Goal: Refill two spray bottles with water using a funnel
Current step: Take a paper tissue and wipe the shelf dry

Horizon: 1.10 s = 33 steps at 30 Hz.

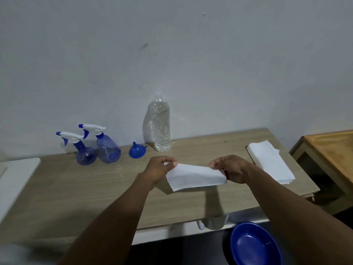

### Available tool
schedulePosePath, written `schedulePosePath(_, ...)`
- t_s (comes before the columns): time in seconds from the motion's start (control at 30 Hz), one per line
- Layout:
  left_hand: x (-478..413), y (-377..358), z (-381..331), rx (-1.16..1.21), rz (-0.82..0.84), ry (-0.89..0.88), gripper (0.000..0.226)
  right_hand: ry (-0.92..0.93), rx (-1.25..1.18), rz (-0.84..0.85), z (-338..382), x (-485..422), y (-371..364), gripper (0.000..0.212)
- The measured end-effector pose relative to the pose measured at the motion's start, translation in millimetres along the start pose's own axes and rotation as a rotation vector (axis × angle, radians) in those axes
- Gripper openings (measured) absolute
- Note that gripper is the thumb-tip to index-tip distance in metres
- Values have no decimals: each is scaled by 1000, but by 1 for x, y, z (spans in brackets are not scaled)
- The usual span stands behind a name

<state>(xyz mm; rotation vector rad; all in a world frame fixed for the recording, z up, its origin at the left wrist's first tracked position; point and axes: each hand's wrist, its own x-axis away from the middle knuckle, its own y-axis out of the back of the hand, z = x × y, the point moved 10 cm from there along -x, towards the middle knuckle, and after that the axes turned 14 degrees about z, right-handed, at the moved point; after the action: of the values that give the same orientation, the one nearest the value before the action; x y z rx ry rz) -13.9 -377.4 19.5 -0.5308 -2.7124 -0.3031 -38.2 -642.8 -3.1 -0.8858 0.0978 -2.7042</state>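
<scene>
Two blue spray bottles stand at the back left of the wooden table: a rounder one and a taller one, both with white and blue trigger heads on. A blue funnel rests mouth-down to their right. A clear water bottle stands upright by the wall. Above the table's middle, my left hand and my right hand each pinch an end of a white paper tissue stretched between them.
A stack of white tissues lies at the table's right end. A blue bowl sits below the table's front edge. A white surface adjoins at the left, another wooden table at the right.
</scene>
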Motion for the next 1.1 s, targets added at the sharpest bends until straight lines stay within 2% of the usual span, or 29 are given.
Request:
schedulePosePath(0.03,4,3,2,-8,17,7,17,24,-21,-9,3,-2,-5,8)
schedulePosePath(0.1,10,11,6,-74,53,30,39,56,-11,-8,9,-5,-15,18)
schedulePosePath(0.13,13,15,8,-114,62,41,42,64,12,-7,11,-6,-19,24)
schedulePosePath(0.23,19,27,9,-207,47,32,32,97,106,-21,21,-6,-29,31)
schedulePosePath(0.37,26,45,1,-268,-23,-15,20,172,302,-69,40,-12,-39,19)
schedulePosePath(0.5,39,58,0,-245,-69,-17,17,244,427,-10,59,-19,-56,12)
schedulePosePath(0.6,47,72,6,-182,-73,31,20,281,446,30,69,-21,-68,22)
schedulePosePath(0.73,61,88,25,-43,-121,80,22,215,212,148,57,-31,-89,4)
schedulePosePath(0.83,76,97,35,91,-157,82,22,157,43,226,43,-41,-115,26)
schedulePosePath(0.93,90,115,52,139,-182,106,27,102,47,306,39,-47,-148,27)
schedulePosePath(1.03,108,142,76,118,-199,141,27,3,123,397,27,-56,-186,39)
schedulePosePath(1.1,121,163,92,96,-205,174,28,-51,139,405,17,-65,-210,40)
